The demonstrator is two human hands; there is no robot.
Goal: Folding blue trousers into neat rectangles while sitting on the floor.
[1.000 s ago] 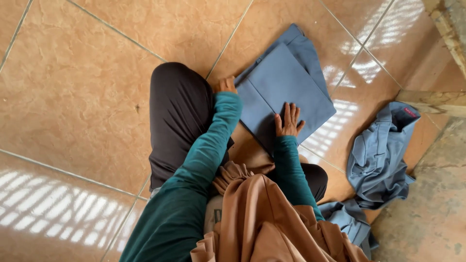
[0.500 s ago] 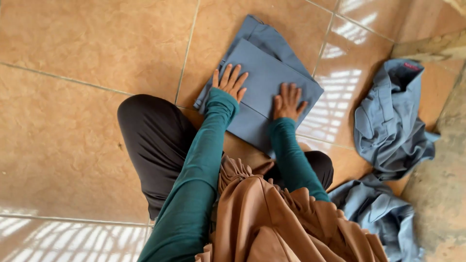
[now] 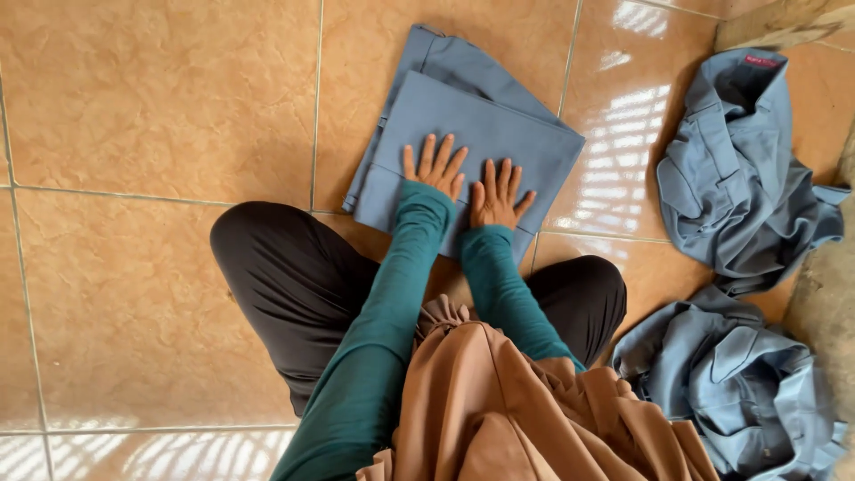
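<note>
head view: left hand (image 3: 435, 169), right hand (image 3: 497, 198) flat on folded blue-grey garment (image 3: 481, 125)

Floor (image 3: 160, 107): glossy orange-tan tiles with pale grout lines. Striped patches of sunlight fall on it at the upper right and along the lower left edge.

Crumpled blue-grey garment (image 3: 744, 169) lies at the right, collar uppermost with a small red label inside it; seams and a pocket flap show. It sits well apart from the seated person's knees.

Second crumpled blue-grey garment (image 3: 735, 383) lies below the first, at the lower right, just beside the person's knee and loose brown cloth (image 3: 534, 410).

Rough grey-brown concrete strip (image 3: 824, 303) runs down the right edge; both crumpled garments lie against it. A similar rough edge (image 3: 784, 20) shows at the top right corner.
</note>
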